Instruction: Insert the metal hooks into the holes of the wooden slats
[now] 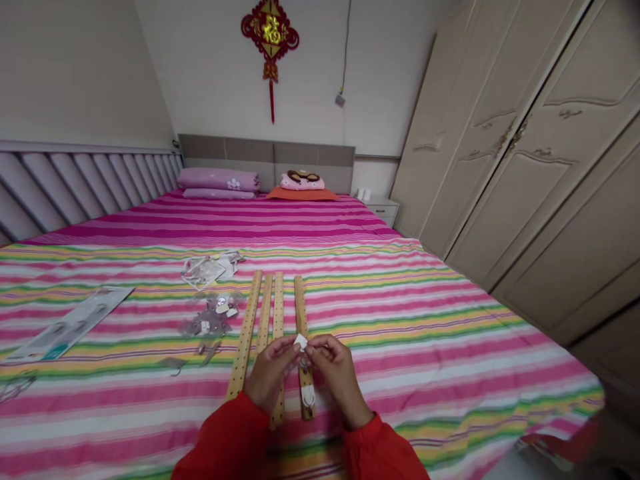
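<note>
Hands meet low centre: left hand [270, 375] and right hand [339, 373], red-sleeved, both pinch a small white piece [301, 341] between their fingertips. It is held just above the rightmost of 4 pale wooden strips with rows of holes [278, 300], which lie side by side on the pink striped bedspread [425, 320]. White hook-like fitting [309, 397] sits at that strip's near end. Clear plastic bags of small parts [213, 320] lie left of the strips.

Risk, as judged: the grip is fingertip-only. A slip would drop the piece onto soft, busy cloth, where it hides easily. The mattress gives under pressure, so the strips may shift.

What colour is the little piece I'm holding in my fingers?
White; the little piece shows best in the head view.
</note>
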`<act>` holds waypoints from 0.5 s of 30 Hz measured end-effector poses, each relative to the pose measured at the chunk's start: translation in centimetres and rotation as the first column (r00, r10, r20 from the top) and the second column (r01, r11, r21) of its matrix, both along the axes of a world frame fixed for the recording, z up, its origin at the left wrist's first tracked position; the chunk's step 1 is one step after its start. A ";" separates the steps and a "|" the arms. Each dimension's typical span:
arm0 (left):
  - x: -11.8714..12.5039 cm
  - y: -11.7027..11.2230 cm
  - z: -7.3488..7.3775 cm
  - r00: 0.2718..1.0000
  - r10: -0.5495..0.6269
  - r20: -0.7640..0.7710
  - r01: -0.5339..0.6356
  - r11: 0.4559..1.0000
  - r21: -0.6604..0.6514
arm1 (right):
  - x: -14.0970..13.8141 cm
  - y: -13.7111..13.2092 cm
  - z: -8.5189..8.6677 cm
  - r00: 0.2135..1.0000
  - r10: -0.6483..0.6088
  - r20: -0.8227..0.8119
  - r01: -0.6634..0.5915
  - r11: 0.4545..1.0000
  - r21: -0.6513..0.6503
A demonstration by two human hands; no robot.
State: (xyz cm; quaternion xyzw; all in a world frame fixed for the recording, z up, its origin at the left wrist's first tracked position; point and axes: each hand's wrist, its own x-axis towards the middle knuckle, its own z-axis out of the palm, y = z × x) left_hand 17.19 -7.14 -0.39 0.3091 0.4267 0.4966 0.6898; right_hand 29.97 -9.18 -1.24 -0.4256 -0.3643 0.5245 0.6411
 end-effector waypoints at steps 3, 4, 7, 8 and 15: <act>0.2 1.1 0.0 0.998 -0.027 -0.053 0.028 1.000 0.011 | 0.4 0.3 0.1 1.000 0.006 0.025 -0.006 1.000 -0.008; 0.2 1.6 -0.1 0.996 -0.047 -0.077 0.048 0.999 0.012 | 0.6 0.6 0.2 1.000 0.002 0.029 -0.002 1.000 -0.015; 0.5 3.2 0.0 0.980 -0.124 -0.156 0.126 0.992 0.000 | 1.2 2.0 0.0 0.999 0.020 0.039 -0.018 0.999 -0.045; 0.5 3.7 -0.1 0.973 -0.142 -0.182 0.143 0.990 -0.008 | 1.3 2.6 -0.2 0.998 0.035 0.046 -0.032 0.998 -0.056; 0.8 6.0 -1.1 0.922 -0.091 -0.376 0.081 0.996 -0.041 | 1.2 5.2 -2.6 0.997 0.035 0.072 -0.025 0.990 -0.136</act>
